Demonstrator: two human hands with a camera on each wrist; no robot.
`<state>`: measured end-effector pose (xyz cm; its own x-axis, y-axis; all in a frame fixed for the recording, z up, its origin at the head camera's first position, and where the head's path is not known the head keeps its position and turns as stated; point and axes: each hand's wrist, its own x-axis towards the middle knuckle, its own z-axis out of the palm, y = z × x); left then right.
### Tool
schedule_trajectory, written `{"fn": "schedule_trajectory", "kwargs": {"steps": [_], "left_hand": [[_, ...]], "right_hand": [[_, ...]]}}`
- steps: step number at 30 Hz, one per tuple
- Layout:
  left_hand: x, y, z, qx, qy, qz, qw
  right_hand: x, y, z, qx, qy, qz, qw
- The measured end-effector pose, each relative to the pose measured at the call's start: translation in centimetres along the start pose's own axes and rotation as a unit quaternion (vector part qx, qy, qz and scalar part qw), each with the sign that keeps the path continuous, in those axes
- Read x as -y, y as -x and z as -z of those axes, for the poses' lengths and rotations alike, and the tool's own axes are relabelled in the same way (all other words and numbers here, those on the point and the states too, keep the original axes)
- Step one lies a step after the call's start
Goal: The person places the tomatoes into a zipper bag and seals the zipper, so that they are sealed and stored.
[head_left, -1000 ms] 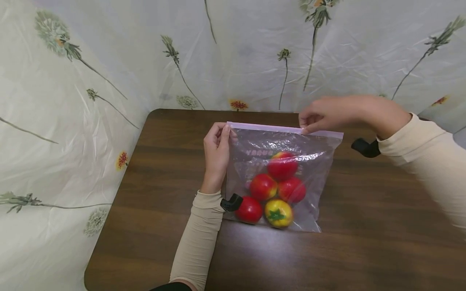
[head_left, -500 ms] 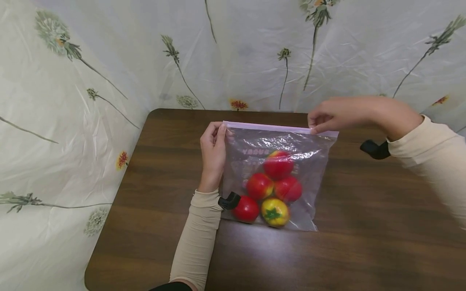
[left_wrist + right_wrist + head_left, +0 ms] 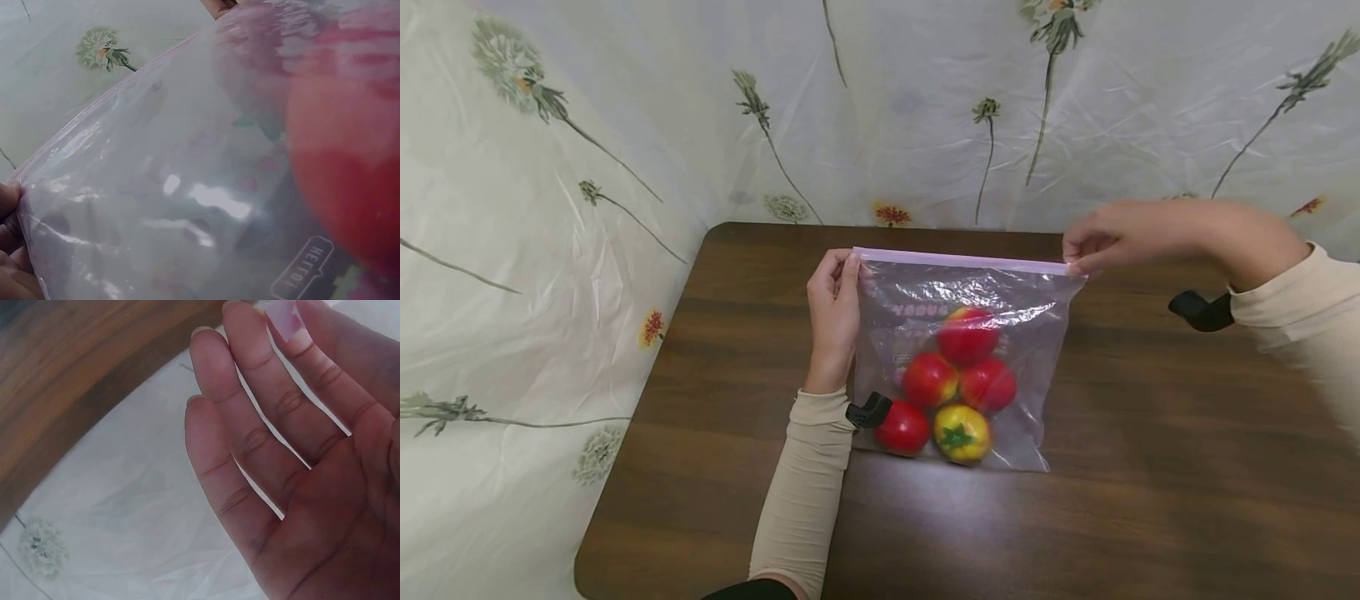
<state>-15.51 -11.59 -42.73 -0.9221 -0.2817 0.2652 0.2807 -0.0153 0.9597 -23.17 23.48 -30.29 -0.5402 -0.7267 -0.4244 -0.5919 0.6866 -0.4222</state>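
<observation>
A clear zip bag with a lilac top strip lies on the table, holding several red round fruits and a yellow one with a green star-shaped leaf. My left hand pinches the bag's top left corner between thumb and fingers. At the right end of the strip, my right hand pinches the edge with thumb and index finger. The right wrist view shows a lilac corner between those fingertips, the other fingers loosely bent. Through the film in the left wrist view, a red fruit looms close.
The dark brown wooden table has a rounded far left corner. Behind it and along the left hangs a pale sheet printed with dandelions. Black wrist cameras stick out from both sleeves, the left one overlapping the bag in the head view.
My right hand has slid rightward along the lilac strip to its right end. The bag and my left hand have shifted slightly left, the fruits moving with them.
</observation>
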Motion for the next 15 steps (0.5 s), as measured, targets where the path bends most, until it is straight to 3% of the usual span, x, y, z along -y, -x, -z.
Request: {"fn": "schedule_trajectory", "kwargs": {"steps": [8,15], "left_hand": [[0.09,0.07,-0.07,0.008,-0.002,0.000,1.0000],[0.27,-0.05,0.01,0.031,-0.032,0.001,0.9990]], "right_hand": [[-0.05,0.05,0.05,0.012,-0.011,-0.024,0.9996],[-0.42,0.05,0.01,0.015,-0.009,-0.061,0.9980]]}}
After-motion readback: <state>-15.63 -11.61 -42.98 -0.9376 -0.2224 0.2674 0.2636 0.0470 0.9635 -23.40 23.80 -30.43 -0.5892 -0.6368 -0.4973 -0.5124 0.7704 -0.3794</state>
